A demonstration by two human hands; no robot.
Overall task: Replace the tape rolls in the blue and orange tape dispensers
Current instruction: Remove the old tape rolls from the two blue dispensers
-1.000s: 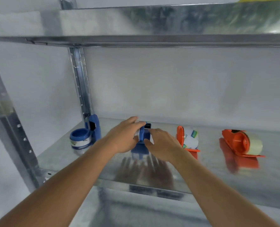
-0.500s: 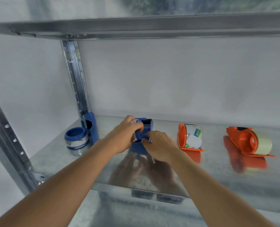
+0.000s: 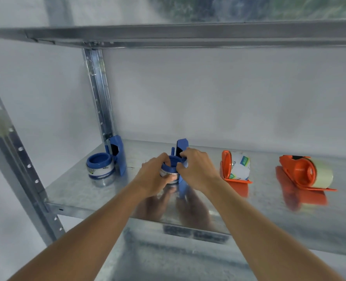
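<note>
A blue tape dispenser (image 3: 182,151) stands in the middle of the metal shelf (image 3: 218,203). My left hand (image 3: 151,178) grips the tape roll (image 3: 169,176) seated on its blue hub. My right hand (image 3: 196,171) grips the dispenser's frame from the right. A second blue dispenser (image 3: 107,162) with a roll stands at the left, by the upright. Two orange dispensers lie to the right: one (image 3: 236,167) with a white labelled roll, one (image 3: 306,173) with a pale clear roll.
A steel upright (image 3: 98,94) rises at the back left and another post (image 3: 16,163) at the front left. An upper shelf (image 3: 188,34) hangs overhead. The white wall closes the back.
The camera moved closer and dropped. The blue dispenser now stands upright, and my left hand has slid from its top down round the roll; my right hand shifted to the frame.
</note>
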